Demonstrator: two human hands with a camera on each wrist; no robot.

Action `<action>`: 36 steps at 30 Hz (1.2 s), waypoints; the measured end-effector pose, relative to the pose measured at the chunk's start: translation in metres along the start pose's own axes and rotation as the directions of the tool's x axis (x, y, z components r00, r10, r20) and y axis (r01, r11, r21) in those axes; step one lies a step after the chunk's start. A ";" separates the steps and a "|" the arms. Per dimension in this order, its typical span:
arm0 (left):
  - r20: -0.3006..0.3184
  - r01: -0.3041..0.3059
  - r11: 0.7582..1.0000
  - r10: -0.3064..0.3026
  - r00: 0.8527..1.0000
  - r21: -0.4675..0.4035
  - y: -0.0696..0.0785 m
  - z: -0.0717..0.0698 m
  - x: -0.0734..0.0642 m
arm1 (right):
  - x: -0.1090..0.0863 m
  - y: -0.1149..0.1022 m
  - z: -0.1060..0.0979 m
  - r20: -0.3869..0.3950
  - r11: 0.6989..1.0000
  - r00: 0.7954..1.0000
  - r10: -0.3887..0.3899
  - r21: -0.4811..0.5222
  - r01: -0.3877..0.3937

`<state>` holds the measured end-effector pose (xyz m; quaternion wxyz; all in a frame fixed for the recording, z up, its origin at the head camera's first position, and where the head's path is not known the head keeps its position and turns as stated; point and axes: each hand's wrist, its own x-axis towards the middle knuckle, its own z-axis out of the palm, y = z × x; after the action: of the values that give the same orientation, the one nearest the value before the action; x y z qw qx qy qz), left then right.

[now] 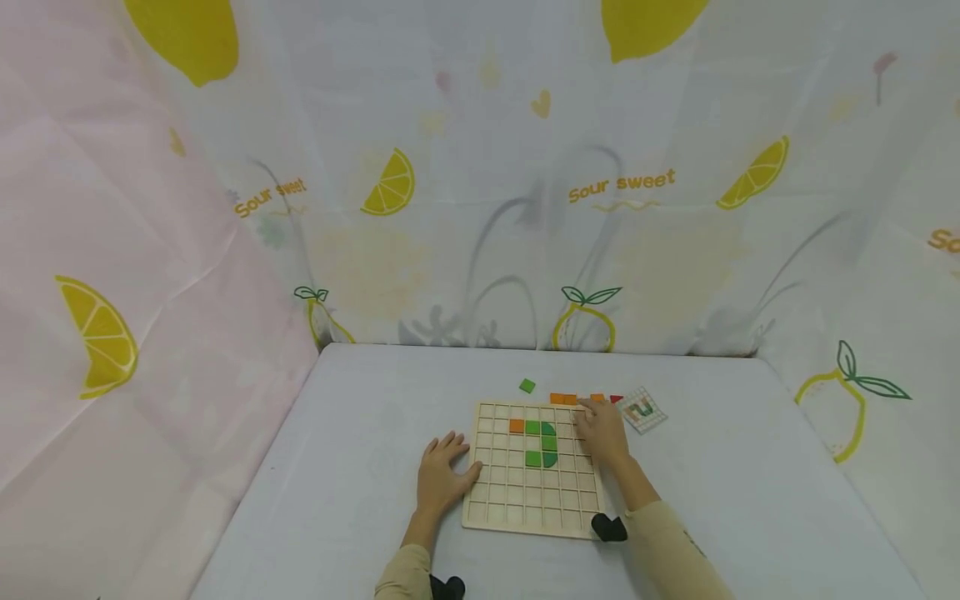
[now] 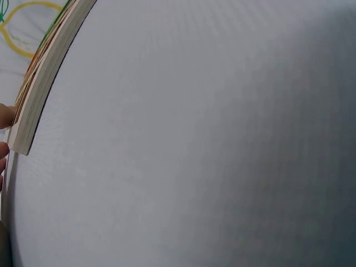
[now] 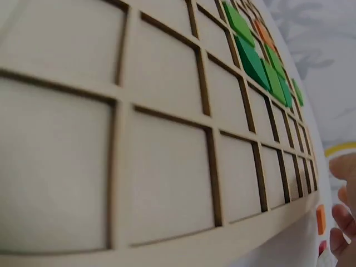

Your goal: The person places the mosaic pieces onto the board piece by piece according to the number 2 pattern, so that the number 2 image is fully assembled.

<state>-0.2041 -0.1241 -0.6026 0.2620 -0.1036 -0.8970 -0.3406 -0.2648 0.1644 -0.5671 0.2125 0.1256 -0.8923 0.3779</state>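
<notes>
**Left hand (image 1: pixel 444 477) at the board (image 1: pixel 536 497), right hand (image 1: pixel 602 431) over its far right corner**

The board lies flat on the white counter (image 1: pixel 360 433), its grid facing up. The left hand's grip is spread wide: the fingers are stretched, the thumb touches the board's left edge, and the hand has hold of nothing.

The right hand leans across the far right part of the board, its index finger reaching to the far edge, just beside a pair of orange squares (image 1: pixel 557 399). How far its grip is parted, and whether it has hold of a piece, I cannot tell; in the right wrist view the fingers are cut off at the frame's edge.

6 pieces sit in the grid. The farthest of their 3 rows runs, left to right, orange tile (image 1: pixel 517 426), green tile (image 1: pixel 532 427), dark green piece (image 1: pixel 549 429). Below the dark green piece is a 2nd green tile (image 1: pixel 549 443); the nearest row has a 3rd green tile (image 1: pixel 533 458) beside another dark green piece (image 1: pixel 551 459).

Beyond the board lie a loose green square (image 1: pixel 527 386), the orange pair, a single orange piece (image 1: pixel 597 397) and a red piece (image 1: pixel 616 399). Just right of the red piece is a tilted card (image 1: pixel 642 410) with a printed grid.
</notes>
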 end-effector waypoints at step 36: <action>-0.002 0.006 1.000 -0.006 1.000 -0.018 0.000 -0.001 0.000 | 0.027 0.037 -0.014 0.096 0.964 0.980 0.177 -0.216 -0.153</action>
<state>-0.2041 -0.1249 -0.6023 0.2608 -0.1032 -0.8940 -0.3494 -0.2988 0.1978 -0.5683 0.1408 0.0492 -0.9449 0.2915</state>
